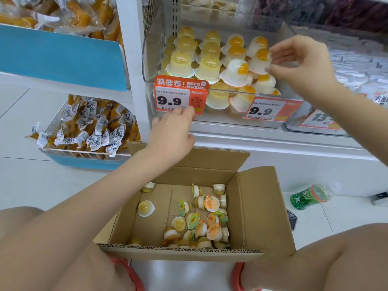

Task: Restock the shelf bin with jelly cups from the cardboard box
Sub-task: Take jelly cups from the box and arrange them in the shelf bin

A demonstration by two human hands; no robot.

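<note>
At the far left, wire baskets of wrapped snacks sit untouched beside the shelving. Your left hand hangs between the cardboard box and the shelf bin, fingers loosely curled just below the orange price tag; whether it carries anything cannot be told from here. Directly beneath it, the box lies open on the floor between your knees, its remaining jelly cups scattered mostly toward the right side, tipped every which way. Above, the clear bin holds rows of cups stacked dome-up, yellow ones on the left, white-and-orange ones on the right. Your right hand reaches into the bin's right side, thumb and fingertips pinching the rim of a white-and-orange cup as it settles against its neighbours. The next cup to fetch lies below and slightly right of your left hand, which is plainly the nearer of the two. A green bottle lies on its side on the floor at right.
</note>
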